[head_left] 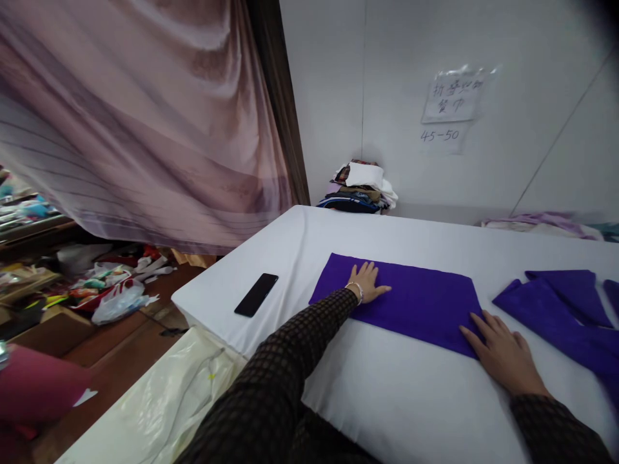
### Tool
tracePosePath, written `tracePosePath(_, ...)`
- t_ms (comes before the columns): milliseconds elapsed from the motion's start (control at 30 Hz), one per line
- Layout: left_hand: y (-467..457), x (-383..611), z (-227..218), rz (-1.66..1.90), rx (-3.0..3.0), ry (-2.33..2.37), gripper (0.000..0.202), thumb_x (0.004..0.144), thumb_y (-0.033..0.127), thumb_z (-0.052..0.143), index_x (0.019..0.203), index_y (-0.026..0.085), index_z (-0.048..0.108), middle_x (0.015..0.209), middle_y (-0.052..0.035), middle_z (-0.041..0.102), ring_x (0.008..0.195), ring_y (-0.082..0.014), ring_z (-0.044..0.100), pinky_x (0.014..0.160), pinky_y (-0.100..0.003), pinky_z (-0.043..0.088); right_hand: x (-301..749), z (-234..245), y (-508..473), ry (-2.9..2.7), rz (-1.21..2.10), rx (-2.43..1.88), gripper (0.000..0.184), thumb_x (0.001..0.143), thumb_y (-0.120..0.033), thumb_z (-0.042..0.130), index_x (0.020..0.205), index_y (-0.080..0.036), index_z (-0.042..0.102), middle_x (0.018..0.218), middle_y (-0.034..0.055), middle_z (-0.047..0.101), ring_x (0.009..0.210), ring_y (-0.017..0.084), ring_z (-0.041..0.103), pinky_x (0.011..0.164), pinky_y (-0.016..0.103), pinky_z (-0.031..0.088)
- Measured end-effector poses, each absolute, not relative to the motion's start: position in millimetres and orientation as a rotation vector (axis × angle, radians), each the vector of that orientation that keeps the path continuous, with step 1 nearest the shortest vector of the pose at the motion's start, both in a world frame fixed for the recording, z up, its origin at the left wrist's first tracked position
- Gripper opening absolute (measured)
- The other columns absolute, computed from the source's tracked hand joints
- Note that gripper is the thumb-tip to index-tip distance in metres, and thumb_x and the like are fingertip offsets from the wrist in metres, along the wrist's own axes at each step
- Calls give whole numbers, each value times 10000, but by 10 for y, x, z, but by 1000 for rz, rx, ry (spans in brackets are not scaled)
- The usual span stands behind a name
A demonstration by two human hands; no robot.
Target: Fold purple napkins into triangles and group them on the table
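A purple cloth napkin (416, 299), folded into a long rectangle, lies flat on the white-covered table (387, 380). My left hand (366, 283), with a bracelet at the wrist, rests on the napkin's left part, fingers spread. At the right end of the same napkin lies my right hand (505, 351), palm down and fingers stretched, its fingertips on the napkin's edge and the rest over the white cover. Neither hand grips anything. More purple cloth (556, 299) lies loosely crumpled to the right of my right hand.
A black phone (256, 294) lies on the table's left side. Folded clothes (360, 187) are stacked by the wall behind. A pinkish curtain (159, 116) hangs at the left. Handwritten paper signs (452, 96) are on the wall. Bags and boxes (118, 299) clutter the floor at left.
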State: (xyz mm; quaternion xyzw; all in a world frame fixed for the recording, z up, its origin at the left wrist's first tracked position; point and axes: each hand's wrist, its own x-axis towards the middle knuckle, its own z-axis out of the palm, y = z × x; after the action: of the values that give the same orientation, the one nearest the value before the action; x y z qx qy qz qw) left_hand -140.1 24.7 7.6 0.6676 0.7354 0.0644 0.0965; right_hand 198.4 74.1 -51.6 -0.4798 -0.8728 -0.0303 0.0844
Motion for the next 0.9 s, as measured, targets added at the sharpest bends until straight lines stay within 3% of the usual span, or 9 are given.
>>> tracePosePath(333, 286, -1915, -18, 208, 1748, 2372, 795, 800, 717, 207, 1409, 213, 291, 1525, -48, 200, 1404, -228, 110, 1132, -466, 78, 2025, -590, 778, -2662, -182, -1411, 476, 849, -324, 251, 1120, -290, 640, 1375, 76, 459, 1325, 332, 282, 987, 605, 275)
tracePosePath(633, -289, -2729, 270, 158, 1352, 2693, 735, 855, 622, 232, 1399, 132, 300, 1507, -178, 190, 1392, -322, 131, 1085, -565, 112, 2003, -551, 759, -2677, -186, -1459, 462, 866, -321, 261, 1151, -291, 623, 1393, 71, 436, 1335, 320, 268, 997, 579, 269)
tracePosePath(767, -598, -2352, 229, 190, 1597, 2588, 685, 851, 625, 300, 1402, 218, 307, 1524, -69, 193, 1407, -235, 100, 1127, -462, 57, 2001, -543, 756, -2670, -183, -1454, 460, 877, -320, 258, 1162, -282, 616, 1394, 81, 433, 1323, 327, 287, 994, 582, 278)
tracePosePath(900, -864, -1921, 41, 260, 1905, 2327, 696, 842, 639, 330, 1404, 229, 308, 1512, -72, 229, 1402, -233, 135, 1129, -476, 64, 1995, -526, 752, -2660, -181, -1462, 483, 889, -337, 232, 1215, -255, 578, 1396, 91, 430, 1322, 319, 288, 995, 568, 289)
